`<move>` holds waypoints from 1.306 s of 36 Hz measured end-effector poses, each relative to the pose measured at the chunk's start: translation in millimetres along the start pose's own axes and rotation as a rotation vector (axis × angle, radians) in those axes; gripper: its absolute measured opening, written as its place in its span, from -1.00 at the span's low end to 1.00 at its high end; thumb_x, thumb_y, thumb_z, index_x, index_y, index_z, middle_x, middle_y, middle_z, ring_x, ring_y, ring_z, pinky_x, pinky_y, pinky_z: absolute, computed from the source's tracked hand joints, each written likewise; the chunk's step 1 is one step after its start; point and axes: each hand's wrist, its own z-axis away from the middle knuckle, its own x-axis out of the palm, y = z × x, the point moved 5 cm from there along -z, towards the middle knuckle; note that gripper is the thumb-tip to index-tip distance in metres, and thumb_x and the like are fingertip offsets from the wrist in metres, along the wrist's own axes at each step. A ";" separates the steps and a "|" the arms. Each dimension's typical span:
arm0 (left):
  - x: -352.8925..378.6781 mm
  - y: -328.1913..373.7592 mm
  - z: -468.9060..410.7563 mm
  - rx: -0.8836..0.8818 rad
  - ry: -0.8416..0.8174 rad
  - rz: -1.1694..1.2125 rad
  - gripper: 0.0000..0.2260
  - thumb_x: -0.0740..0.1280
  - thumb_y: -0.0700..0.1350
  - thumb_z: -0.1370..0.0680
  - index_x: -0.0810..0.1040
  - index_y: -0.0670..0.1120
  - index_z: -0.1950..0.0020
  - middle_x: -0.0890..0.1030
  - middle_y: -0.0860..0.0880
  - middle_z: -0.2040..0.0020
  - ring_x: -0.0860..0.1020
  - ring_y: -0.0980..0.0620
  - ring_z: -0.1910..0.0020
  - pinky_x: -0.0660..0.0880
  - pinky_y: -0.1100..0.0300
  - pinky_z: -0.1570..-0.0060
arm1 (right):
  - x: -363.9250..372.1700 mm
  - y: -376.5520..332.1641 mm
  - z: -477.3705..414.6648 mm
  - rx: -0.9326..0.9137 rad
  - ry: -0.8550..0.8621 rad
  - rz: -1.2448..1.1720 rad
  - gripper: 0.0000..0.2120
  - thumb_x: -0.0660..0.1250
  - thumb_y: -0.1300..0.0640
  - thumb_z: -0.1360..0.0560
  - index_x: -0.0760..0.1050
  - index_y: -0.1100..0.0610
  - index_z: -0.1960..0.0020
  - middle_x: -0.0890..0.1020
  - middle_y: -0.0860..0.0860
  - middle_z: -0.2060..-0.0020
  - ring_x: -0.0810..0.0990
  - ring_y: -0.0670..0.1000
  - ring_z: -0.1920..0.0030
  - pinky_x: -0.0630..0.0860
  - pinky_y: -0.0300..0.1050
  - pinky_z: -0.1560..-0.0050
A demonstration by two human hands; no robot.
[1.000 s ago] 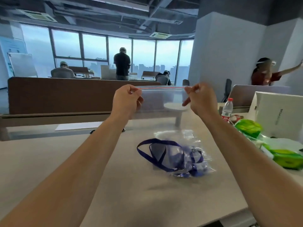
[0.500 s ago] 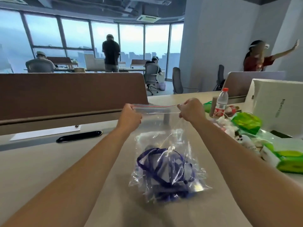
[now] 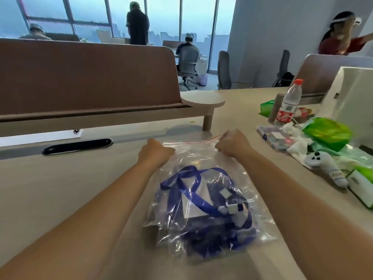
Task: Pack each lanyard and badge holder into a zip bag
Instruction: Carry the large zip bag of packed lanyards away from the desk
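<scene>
A clear zip bag [image 3: 193, 150] with a red zip line lies flat on the beige desk [image 3: 60, 188]. Under it, or inside it, shows a blue lanyard [image 3: 193, 197] with a clear badge holder [image 3: 191, 207] among crumpled plastic; I cannot tell which layer holds them. My left hand [image 3: 155, 151] pinches the bag's top left corner. My right hand [image 3: 232, 145] pinches its top right corner. Both fists rest low on the desk at the zip edge.
To the right lie a water bottle [image 3: 288, 104], green bags [image 3: 327, 132], a white controller [image 3: 325, 164] and a white box [image 3: 351, 102]. A brown divider [image 3: 86, 77] with a round shelf [image 3: 201, 100] stands behind. A black cable slot [image 3: 77, 146] sits at left. People work beyond.
Both hands have brought the zip bag down from chest height onto the desk, over the blue lanyard bundle. The bag now lies flat, its zip edge held at both corners.
</scene>
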 end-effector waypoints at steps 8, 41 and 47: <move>12.0 -2.2 1.1 -0.006 -0.130 0.046 -0.69 0.36 0.02 -0.56 0.43 -0.15 0.26 0.49 -0.10 0.30 0.52 -0.12 0.27 0.41 0.16 0.32 | 7.9 14.8 4.1 0.116 -0.102 0.042 -0.60 0.48 -0.10 -0.45 0.59 0.24 -0.01 0.58 0.08 0.13 0.55 0.10 0.06 0.43 -0.09 0.09; -44.6 9.3 55.7 -0.185 -0.184 0.725 -0.84 0.36 -0.30 -0.51 0.61 -0.21 0.28 0.64 -0.12 0.31 0.59 -0.05 0.28 0.54 0.11 0.07 | -31.5 -11.7 68.1 0.012 -0.077 -0.877 -0.72 0.50 0.36 -0.41 0.42 0.13 0.13 0.54 0.14 0.22 0.58 0.08 0.20 0.60 0.06 0.06; -97.6 15.7 89.7 0.019 -0.014 0.752 -0.86 0.38 -0.41 -0.49 0.51 -0.21 0.19 0.58 -0.15 0.28 0.57 -0.02 0.33 0.59 0.04 0.09 | -42.7 -49.2 95.5 -0.129 -0.046 -0.983 -0.74 0.42 0.46 -0.28 0.46 0.16 0.21 0.54 0.10 0.29 0.55 0.13 0.16 0.58 0.13 0.02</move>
